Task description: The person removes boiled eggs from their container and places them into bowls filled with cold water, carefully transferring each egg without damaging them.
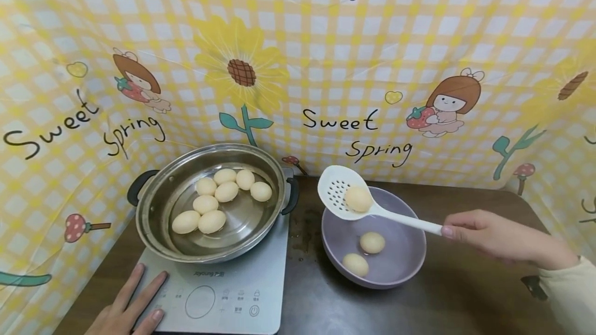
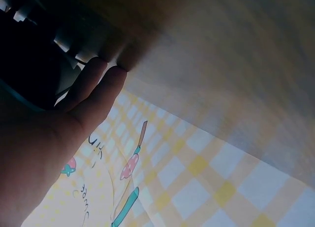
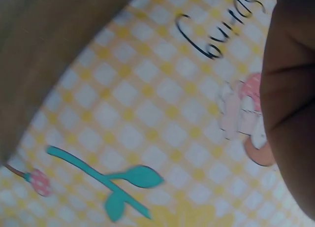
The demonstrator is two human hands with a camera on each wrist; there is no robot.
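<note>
Right hand [image 1: 493, 234] observed gripping a white slotted spoon [image 1: 332, 190], which carries one egg [image 1: 358, 199] over the purple bowl [image 1: 402, 244]; two eggs [image 1: 372, 243] lie inside. Left hand [image 1: 125, 308], spread and holding nothing, rests on the cooktop [image 1: 265, 275] at its left edge; the steel pot [image 1: 158, 206] (set on that same cooktop) contains eight eggs [image 1: 205, 204]

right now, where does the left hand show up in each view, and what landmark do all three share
Head: left hand at lower left, fingertips on the cooker.
Left wrist: left hand at the left side, two fingers reaching up toward the top.
Right wrist: not in it; the skin at the right edge is the right hand.
Shared landmark: the yellow-and-white checked cloth.
</note>
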